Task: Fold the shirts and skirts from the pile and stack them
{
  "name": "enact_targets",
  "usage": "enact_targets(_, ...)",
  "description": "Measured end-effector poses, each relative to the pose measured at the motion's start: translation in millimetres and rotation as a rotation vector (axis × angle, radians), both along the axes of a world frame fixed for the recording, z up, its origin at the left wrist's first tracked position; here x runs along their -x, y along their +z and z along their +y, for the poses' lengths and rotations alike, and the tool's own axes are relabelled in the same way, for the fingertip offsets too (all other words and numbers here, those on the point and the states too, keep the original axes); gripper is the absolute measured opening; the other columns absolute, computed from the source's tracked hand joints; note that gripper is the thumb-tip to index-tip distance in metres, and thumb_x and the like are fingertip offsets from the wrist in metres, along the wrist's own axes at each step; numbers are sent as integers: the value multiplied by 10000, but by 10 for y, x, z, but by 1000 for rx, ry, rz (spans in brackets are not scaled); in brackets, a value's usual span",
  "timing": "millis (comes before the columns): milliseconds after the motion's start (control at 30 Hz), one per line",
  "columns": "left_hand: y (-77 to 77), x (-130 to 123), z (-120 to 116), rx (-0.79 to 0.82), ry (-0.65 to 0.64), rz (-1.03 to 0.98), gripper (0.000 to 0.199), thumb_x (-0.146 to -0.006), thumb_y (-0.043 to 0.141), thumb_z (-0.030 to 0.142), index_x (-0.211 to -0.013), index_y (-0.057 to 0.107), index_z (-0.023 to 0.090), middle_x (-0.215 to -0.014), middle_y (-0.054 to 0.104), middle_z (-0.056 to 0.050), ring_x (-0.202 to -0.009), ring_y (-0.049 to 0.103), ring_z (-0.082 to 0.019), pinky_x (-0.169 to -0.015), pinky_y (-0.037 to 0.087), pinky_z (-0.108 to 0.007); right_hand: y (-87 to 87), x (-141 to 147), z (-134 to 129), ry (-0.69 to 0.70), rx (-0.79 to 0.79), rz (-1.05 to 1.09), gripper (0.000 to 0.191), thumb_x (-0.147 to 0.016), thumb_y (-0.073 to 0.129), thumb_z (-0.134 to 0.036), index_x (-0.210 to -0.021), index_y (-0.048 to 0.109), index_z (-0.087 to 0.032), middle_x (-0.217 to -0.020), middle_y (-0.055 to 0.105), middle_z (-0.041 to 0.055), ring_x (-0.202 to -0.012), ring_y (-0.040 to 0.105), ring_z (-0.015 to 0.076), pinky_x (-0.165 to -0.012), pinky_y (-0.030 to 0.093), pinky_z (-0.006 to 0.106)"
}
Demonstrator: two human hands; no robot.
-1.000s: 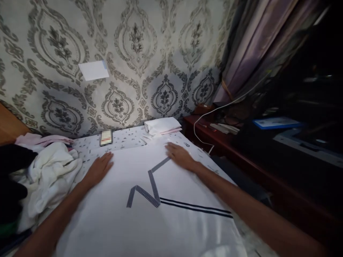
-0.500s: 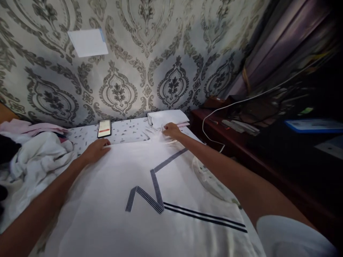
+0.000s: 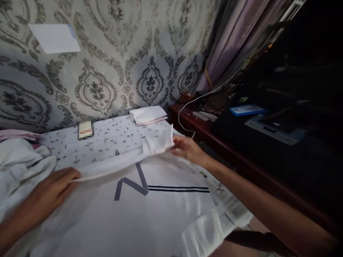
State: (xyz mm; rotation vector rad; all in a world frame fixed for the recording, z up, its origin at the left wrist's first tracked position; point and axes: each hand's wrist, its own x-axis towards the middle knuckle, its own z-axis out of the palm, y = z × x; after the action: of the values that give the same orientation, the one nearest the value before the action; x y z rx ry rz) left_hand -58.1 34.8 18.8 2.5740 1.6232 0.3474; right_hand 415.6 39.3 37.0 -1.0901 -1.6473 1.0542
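A white shirt (image 3: 107, 221) with dark striped bands lies spread over the patterned sheet, its far edge lifted and turned over. At the left end of that edge, my left hand (image 3: 60, 184) is closed on the fabric. My right hand (image 3: 186, 148) pinches the right end, where a white flap stands up beside the fingers. Beyond the edge, a folded white cloth (image 3: 148, 115) rests near the wall with a pink layer under it. A phone (image 3: 85, 130), partly blurred, lies on the sheet at the back left.
The patterned sheet (image 3: 104, 139) runs up to the wallpapered wall. Crumpled white cloth (image 3: 24, 164) and pink cloth (image 3: 17, 135) are heaped at left. A dark red wooden ledge (image 3: 214, 137) borders the right side, with a white cable (image 3: 180, 116) hanging over it and a blue-edged object (image 3: 248, 110) beyond.
Both hands have drawn the shirt's far edge back toward me, folding it over and uncovering more sheet. My view has turned to the right.
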Motion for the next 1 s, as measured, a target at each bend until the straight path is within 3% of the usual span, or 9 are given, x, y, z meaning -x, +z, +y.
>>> enact_targets(100,-326,122,-185,-1,-71,62,356,-866,425,529,-971,727,372,-1107,749,36,-1081,671,-310,-967,543,-482,-213,-65,-502,77,-38,-324,90,-853,629,-267,-819,651,-187,-820,633,11,-770,589,150,-721,484,277)
enact_targets(200,-465,145,-215,-32,-98,92,371,-871,404,525,-1000,733,413,-1128,744,78,-1104,673,-310,-975,552,-511,-334,-29,-653,32,-138,-468,99,-852,570,-192,-805,657,-186,-863,638,35,-766,562,152,-713,460,273)
enact_targets(333,-373,119,-179,-74,-64,91,420,-882,380,498,-1005,744,328,-1107,754,-21,-1098,676,-346,-978,540,-541,-311,-12,-641,36,-89,-353,107,-818,557,-182,-838,662,-181,-886,657,33,-788,577,153,-750,475,282)
enact_targets(500,-259,144,-127,28,-38,44,390,-891,430,520,-1040,701,283,-1099,732,-71,-1026,695,-300,-884,571,-395,-210,-193,-657,168,258,-63,178,-809,589,-310,-871,667,-162,-732,671,5,-675,631,145,-641,481,258)
enact_targets(567,-253,134,-118,33,-9,32,380,-894,418,518,-1015,688,280,-1092,725,-78,-1034,685,-301,-883,557,-393,-180,-285,-575,80,331,-70,264,-812,598,-380,-934,675,-159,-716,682,8,-552,610,127,-527,436,230)
enact_targets(633,-229,96,-126,57,-1,29,354,-883,429,501,-989,682,278,-1073,723,-80,-1032,677,-305,-885,543,-402,-164,-344,-402,-135,287,-140,300,-833,579,-430,-924,671,-159,-774,704,28,-465,569,101,-466,392,219)
enact_targets(767,-75,-44,-163,150,-18,-49,316,-854,439,452,-991,652,262,-1071,724,-66,-1021,660,-284,-898,515,-382,-188,-303,65,-476,218,-564,267,-883,557,-389,-764,641,-165,-754,699,36,-489,576,96,-524,397,222)
enact_targets(867,36,-150,-111,198,73,-161,395,-881,379,499,-1065,623,248,-1124,713,-56,-1004,660,-261,-850,521,-347,-253,-189,316,-551,213,-864,246,-854,614,-401,-764,673,-180,-775,705,50,-669,627,157,-556,366,240)
enact_targets(1000,20,-236,77,127,173,-116,521,-861,403,563,-1165,620,201,-1173,684,-104,-1082,627,-294,-847,516,-374,-340,-126,434,-562,172,-937,178,-821,615,-313,-764,723,-184,-806,712,57,-746,618,179,-580,349,257)
